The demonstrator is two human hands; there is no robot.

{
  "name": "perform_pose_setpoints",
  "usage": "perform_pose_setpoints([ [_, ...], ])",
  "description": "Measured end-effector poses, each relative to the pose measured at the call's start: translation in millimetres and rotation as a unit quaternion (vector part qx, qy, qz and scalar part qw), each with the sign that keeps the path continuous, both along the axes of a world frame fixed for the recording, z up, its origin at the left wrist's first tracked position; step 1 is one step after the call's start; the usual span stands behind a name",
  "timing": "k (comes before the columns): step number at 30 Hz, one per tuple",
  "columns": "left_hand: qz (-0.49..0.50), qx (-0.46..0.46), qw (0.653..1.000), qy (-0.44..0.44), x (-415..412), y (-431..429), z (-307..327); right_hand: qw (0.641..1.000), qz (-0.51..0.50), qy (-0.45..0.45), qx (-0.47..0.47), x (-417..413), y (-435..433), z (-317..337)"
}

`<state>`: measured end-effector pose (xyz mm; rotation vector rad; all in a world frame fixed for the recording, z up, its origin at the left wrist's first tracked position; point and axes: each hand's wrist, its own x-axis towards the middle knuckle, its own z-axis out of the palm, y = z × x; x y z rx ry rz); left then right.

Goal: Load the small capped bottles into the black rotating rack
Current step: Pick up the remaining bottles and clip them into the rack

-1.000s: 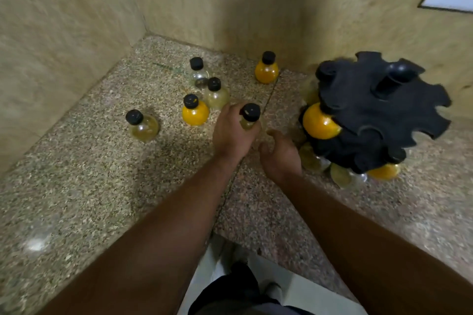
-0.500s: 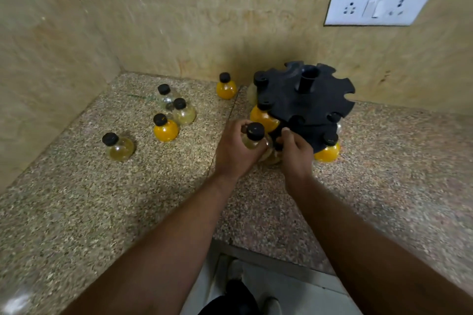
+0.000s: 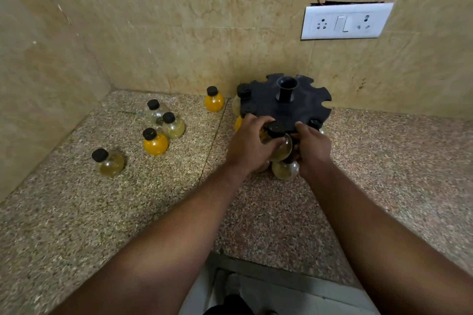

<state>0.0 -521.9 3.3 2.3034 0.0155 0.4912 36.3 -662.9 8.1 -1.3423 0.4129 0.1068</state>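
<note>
The black rotating rack (image 3: 266,106) stands at the back of the stone counter, with notches round its rim and a short tube at its centre. My left hand (image 3: 249,146) grips a pale round bottle (image 3: 282,147) with a black cap, its neck at the rack's front edge. My right hand (image 3: 313,148) rests against the rack's front rim beside that bottle. Other bottles hang in the rack: a pale one (image 3: 284,170) low in front and an orange one (image 3: 238,123) at the left, partly hidden. Several loose bottles stand to the left.
Loose on the counter stand an orange bottle (image 3: 214,101) near the back wall, two pale ones (image 3: 154,114) (image 3: 173,126), an orange one (image 3: 154,143) and a pale one (image 3: 110,163) far left. Walls close the back and left. A white switch plate (image 3: 345,22) is on the wall.
My left hand has carried the pale bottle from the counter to the rack's front edge. My right hand has gone to the rack's rim. The camera view has tilted up.
</note>
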Motion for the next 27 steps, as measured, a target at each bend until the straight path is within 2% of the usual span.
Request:
perform_pose_setpoints([
  [7,0.024,0.071,0.997,0.004,11.7,-0.9,-1.4,0.998,0.033,-0.018,-0.052,9.0,3.4,-4.8],
  [15,0.066,-0.008,0.997,0.032,18.0,12.9,-10.3,0.998,0.030,-0.040,-0.032,-0.5,30.3,-19.4],
  [20,0.158,-0.075,0.984,0.041,19.8,37.7,-15.1,0.990,0.093,-0.048,-0.099,-12.0,55.0,-24.2],
  [27,0.196,-0.132,0.966,0.107,1.0,78.7,-44.3,0.963,0.197,-0.037,-0.182,-25.0,91.5,-45.5],
])
